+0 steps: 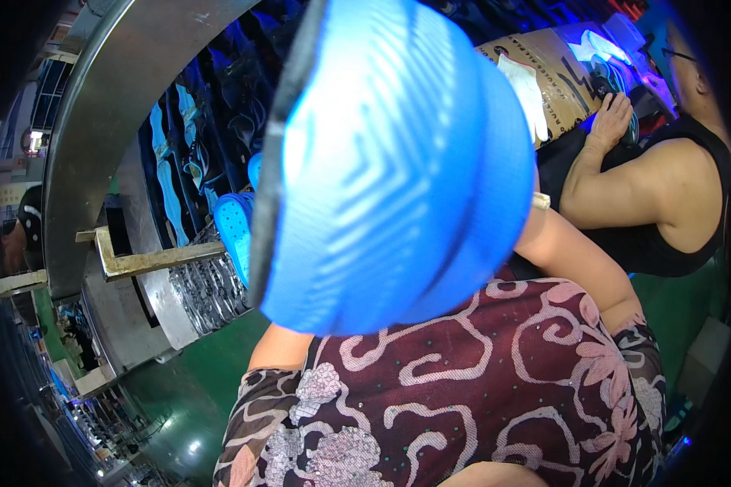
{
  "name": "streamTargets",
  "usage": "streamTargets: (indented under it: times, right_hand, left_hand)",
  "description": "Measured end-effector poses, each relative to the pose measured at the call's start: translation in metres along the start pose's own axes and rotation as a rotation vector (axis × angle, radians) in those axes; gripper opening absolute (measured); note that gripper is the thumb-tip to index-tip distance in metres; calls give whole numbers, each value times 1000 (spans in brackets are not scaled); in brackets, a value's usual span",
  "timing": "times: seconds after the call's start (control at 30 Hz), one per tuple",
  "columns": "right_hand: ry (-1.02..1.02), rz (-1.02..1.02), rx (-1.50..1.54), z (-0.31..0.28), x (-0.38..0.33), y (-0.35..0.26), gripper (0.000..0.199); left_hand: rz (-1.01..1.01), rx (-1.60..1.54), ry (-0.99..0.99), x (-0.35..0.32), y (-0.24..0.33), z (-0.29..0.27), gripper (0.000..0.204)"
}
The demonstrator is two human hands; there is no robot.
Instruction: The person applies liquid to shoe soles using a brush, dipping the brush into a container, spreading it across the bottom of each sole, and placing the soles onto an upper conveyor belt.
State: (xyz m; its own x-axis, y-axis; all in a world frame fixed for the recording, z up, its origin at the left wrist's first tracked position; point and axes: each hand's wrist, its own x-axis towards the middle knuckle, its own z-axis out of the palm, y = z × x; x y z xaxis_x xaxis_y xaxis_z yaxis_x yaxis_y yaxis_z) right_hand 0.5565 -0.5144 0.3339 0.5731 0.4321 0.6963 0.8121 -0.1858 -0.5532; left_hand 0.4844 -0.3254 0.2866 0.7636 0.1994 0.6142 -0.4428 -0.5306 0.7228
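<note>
A large blue piece of ribbed, textured material [398, 170] with a dark edge [280, 154] along its left side fills the middle of the head view, very close. Its exact kind cannot be told. My left arm [278, 347] runs up behind its lower left, and my right forearm [577, 256] reaches in behind its right side. Both my hands are hidden by the blue piece, so I cannot see what they hold or touch. A small pale object [541, 200] shows at its right edge, near my right forearm.
Blue clogs with holes [234, 231] sit left of the blue piece, by a metal bar [162, 261]. A curved metal frame [97, 114] rises at left. At right, a co-worker's hand [613, 120] rests near a cardboard box [560, 81] with a white glove [526, 93] beside it.
</note>
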Motion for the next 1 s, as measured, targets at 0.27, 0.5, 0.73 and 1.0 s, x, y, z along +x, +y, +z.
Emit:
streamTargets:
  times: [0.27,0.5,0.73,1.0]
  right_hand:
    - [-1,114,16,-22,0,8,33]
    - [222,258,134,-48,-32,35,23]
    - [274,388,66,-77,-65,51,20]
    - [286,461,83,-87,-71,56,28]
  left_hand:
    - [138,78,-3,14,-4,-5,39]
    - [-599,-592,-184,76,88,-35,58]
    - [-626,-733,-808,180,138,78,69]
    - [-567,-1489,-257,346,187,236,46]
